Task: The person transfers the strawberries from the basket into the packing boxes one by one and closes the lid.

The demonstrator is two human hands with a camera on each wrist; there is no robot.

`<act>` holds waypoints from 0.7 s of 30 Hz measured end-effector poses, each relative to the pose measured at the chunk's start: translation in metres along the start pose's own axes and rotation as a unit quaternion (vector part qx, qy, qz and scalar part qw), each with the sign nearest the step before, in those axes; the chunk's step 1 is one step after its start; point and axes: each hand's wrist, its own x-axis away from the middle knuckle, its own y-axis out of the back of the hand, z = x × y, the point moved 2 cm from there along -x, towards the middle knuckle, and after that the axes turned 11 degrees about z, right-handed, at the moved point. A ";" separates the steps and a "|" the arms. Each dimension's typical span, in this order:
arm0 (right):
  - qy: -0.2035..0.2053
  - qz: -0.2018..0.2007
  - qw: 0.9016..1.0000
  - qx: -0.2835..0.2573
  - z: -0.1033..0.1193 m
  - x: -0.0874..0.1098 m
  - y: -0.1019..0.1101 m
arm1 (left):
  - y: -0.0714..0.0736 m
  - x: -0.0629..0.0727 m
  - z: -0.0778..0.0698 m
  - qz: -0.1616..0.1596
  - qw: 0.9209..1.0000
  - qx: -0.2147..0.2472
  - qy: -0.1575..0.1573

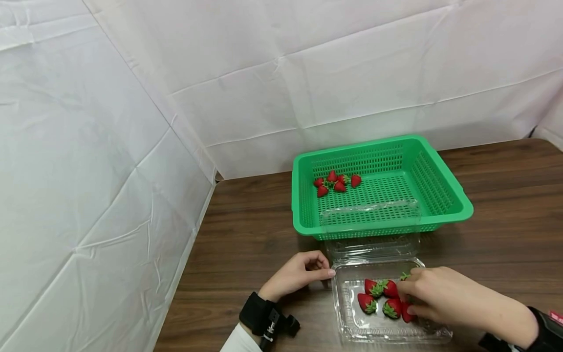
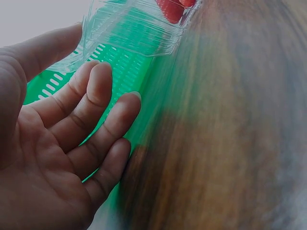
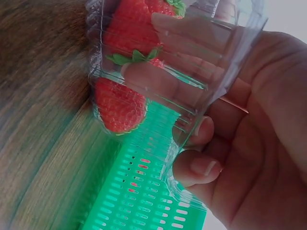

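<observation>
A clear plastic clamshell box (image 1: 352,334) lies on the table with its lid (image 1: 374,250) folded back, overlapping the green basket in the head view. Several red strawberries (image 1: 367,303) with green leaves sit inside the box. My right hand (image 1: 444,296) reaches over its right side and pinches a strawberry (image 1: 408,313) between thumb and fingers; the box wall stands before these fingertips in the right wrist view. At the box's left back corner, my left hand (image 1: 299,274) touches the rim with its thumb, the other fingers loosely bent and holding nothing.
Behind the box stands a green perforated basket (image 1: 462,211), with several strawberries (image 1: 339,186) in its left back part. The brown wooden table (image 1: 246,230) meets white cloth walls (image 1: 246,112) at the back and left.
</observation>
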 end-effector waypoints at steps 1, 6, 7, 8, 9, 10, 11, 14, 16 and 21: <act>0.000 0.000 1.000 0.000 0.000 0.000 0.000 | 0.000 0.000 0.000 0.000 1.000 0.000 0.000; -0.002 -0.003 1.000 0.009 0.001 0.000 0.000 | 0.000 0.000 -0.001 0.000 1.000 0.001 -0.002; -0.003 -0.002 1.000 0.009 0.002 0.000 0.000 | 0.000 0.000 -0.001 0.000 1.000 0.001 -0.002; -0.002 -0.003 1.000 0.011 0.002 0.000 0.000 | 0.000 0.000 -0.001 -0.001 1.000 0.001 -0.002; -0.001 -0.004 1.000 0.012 0.002 0.000 0.000 | 0.000 0.000 -0.001 -0.001 1.000 0.001 -0.003; 0.000 -0.004 1.000 0.014 0.002 0.000 0.000 | 0.000 0.000 -0.001 -0.001 1.000 0.002 -0.003; 0.001 -0.005 1.000 0.015 0.003 0.000 0.000 | 0.000 0.000 -0.001 0.000 1.000 0.003 -0.003; 0.006 -0.010 1.000 0.019 0.004 0.000 0.001 | 0.000 0.000 0.000 0.000 1.000 0.004 -0.003; 0.009 -0.014 1.000 0.018 0.004 0.000 0.003 | 0.000 0.000 0.000 0.001 1.000 0.003 -0.003; 0.028 -0.042 0.999 0.014 0.005 0.001 0.011 | 0.000 0.000 0.001 -0.005 1.000 -0.004 -0.012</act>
